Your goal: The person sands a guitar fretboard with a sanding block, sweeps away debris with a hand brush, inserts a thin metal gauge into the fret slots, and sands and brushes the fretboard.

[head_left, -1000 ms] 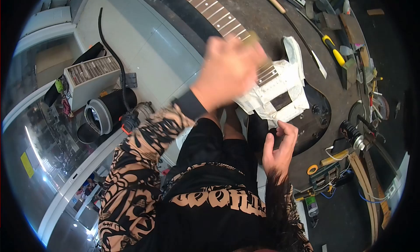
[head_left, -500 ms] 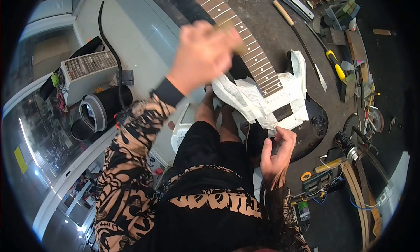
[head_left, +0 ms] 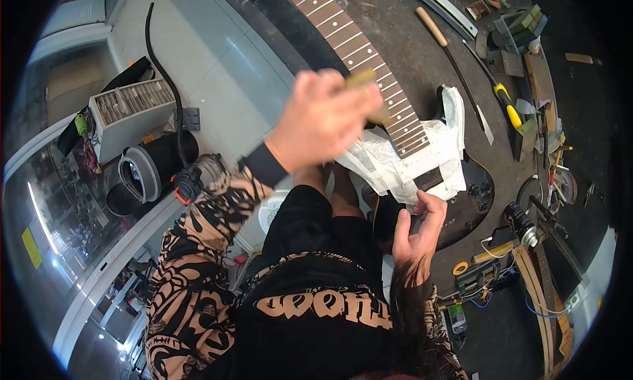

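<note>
My left hand (head_left: 326,119) is closed on a small yellowish block (head_left: 364,83), blurred by motion, at the edge of an electric guitar's fretboard (head_left: 356,47). The block's exact kind is not clear. White masking tape (head_left: 376,162) covers the upper part of the guitar's dark body (head_left: 480,182) around the end of the fretboard. Beside the taped area, my right hand (head_left: 422,228) rests with fingers curled and thumb apart, fingertips at the tape's lower edge. It holds nothing that I can see.
On the dark workbench (head_left: 395,24) lie a wooden-handled tool (head_left: 432,27) and a yellow-handled tool (head_left: 506,106). A spray can (head_left: 521,223) and a tape roll (head_left: 460,268) are at the right. A black hose (head_left: 165,70) and a box of slats (head_left: 132,109) stand left.
My left hand has moved down and to the right with the block, along the fretboard toward the body. My right hand stays by the tape. The view has shifted slightly.
</note>
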`<state>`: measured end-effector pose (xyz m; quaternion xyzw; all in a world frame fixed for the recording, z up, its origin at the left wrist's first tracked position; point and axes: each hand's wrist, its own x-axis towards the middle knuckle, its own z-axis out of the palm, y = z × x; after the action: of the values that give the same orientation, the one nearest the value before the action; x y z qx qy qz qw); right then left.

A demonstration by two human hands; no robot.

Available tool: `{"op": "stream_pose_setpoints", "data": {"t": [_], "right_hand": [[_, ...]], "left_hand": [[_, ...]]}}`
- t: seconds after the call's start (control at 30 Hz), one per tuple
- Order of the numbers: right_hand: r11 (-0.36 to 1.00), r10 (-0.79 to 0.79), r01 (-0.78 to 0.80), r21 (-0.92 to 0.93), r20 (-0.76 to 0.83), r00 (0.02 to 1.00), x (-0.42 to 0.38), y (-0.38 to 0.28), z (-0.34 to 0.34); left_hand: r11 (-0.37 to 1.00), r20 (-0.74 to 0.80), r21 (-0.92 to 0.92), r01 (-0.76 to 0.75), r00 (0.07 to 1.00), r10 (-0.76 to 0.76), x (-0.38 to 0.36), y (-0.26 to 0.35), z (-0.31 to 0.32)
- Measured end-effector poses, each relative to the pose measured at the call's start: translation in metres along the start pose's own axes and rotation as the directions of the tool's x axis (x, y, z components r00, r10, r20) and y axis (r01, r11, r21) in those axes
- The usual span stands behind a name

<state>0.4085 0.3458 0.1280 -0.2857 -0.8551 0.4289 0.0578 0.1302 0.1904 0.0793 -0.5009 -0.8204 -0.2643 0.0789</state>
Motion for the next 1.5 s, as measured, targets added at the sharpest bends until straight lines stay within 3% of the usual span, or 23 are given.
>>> {"op": "stream_pose_setpoints", "data": {"t": [0.1,0.2,0.3,0.37,0.47,0.6,0.7,0.77,0.83,0.9,0.93,1.03,1.07,1.17,1.2,1.3,1.33,1.43,1.5], "right_hand": [[1.0,0.01,-0.01,0.021,-0.006,1.0,-0.004,0.0,0.002],[0.999,0.014,-0.013,0.033,-0.006,1.0,-0.003,0.002,0.004],[0.998,0.033,-0.033,0.056,0.003,0.999,-0.005,0.002,0.004],[0.997,0.034,-0.034,0.064,0.003,0.999,-0.007,0.004,0.001],[0.998,0.016,-0.015,0.065,-0.016,1.0,-0.007,0.009,0.002],[0.999,-0.002,0.003,0.046,-0.023,1.0,-0.008,0.008,-0.002],[0.999,-0.001,0.002,0.04,-0.027,1.0,-0.008,0.006,-0.003],[0.999,0.018,-0.017,0.045,-0.023,1.0,-0.008,0.006,-0.002],[0.999,-0.013,0.014,0.042,-0.031,0.999,-0.01,0.005,-0.006],[0.999,-0.019,0.021,0.036,-0.041,0.999,-0.012,0.007,-0.009],[0.999,-0.01,0.012,0.035,-0.046,0.999,-0.013,0.009,-0.009],[0.999,0.0,0.002,0.039,-0.056,0.998,-0.014,0.011,-0.008],[0.999,0.004,-0.001,0.041,-0.057,0.998,-0.015,0.012,-0.008],[0.999,-0.002,0.004,0.044,-0.063,0.998,-0.018,0.011,-0.011],[0.999,0.006,-0.003,0.044,-0.066,0.998,-0.018,0.013,-0.01],[0.999,0.019,-0.016,0.049,-0.061,0.998,-0.022,0.014,-0.009],[0.998,0.016,-0.013,0.056,-0.061,0.998,-0.022,0.014,-0.01],[0.998,0.023,-0.019,0.062,-0.065,0.998,-0.024,0.014,-0.012],[0.998,0.014,-0.01,0.063,-0.073,0.997,-0.021,0.014,-0.013]], "left_hand": [[0.989,-0.09,0.109,0.104,0.992,-0.094,0.018,-0.053,-0.017],[0.998,0.007,-0.026,0.063,0.998,-0.063,0.004,-0.004,-0.008],[0.996,0.001,0.049,0.075,0.997,-0.075,0.008,-0.032,-0.014],[0.988,-0.084,0.082,0.134,0.988,-0.127,0.015,-0.05,-0.017],[0.998,0.025,-0.038,0.051,0.998,-0.05,0.004,0.001,-0.011],[0.984,-0.087,0.151,0.091,0.993,-0.079,0.011,-0.042,-0.011],[0.995,0.099,0.046,0.093,0.99,-0.097,-0.007,0.033,0.005],[0.992,0.124,-0.071,-0.099,0.986,0.108,-0.022,0.081,0.017],[0.999,0.141,-0.026,-0.035,0.989,0.039,-0.014,0.061,0.012],[0.982,0.063,0.179,0.059,0.996,-0.071,0.002,0.026,0.001],[0.983,0.046,0.164,0.082,0.995,-0.091,0.004,0.027,0.001],[0.993,0.194,-0.104,-0.062,0.978,0.081,-0.021,0.084,0.013],[0.992,0.186,-0.07,-0.102,0.976,0.113,-0.022,0.086,0.015],[0.992,0.119,0.124,0.013,0.993,-0.028,-0.01,0.047,0.001],[0.992,0.124,0.118,0.047,0.99,-0.062,-0.014,0.053,0.004],[0.994,0.18,-0.052,-0.097,0.978,0.105,-0.026,0.084,0.014],[0.992,0.181,-0.022,-0.127,0.975,0.129,-0.021,0.074,0.01],[0.991,0.124,0.129,-0.025,0.992,0.008,-0.018,0.045,0.006],[0.996,0.195,0.042,-0.077,0.978,0.068,-0.029,0.081,0.015]]}}
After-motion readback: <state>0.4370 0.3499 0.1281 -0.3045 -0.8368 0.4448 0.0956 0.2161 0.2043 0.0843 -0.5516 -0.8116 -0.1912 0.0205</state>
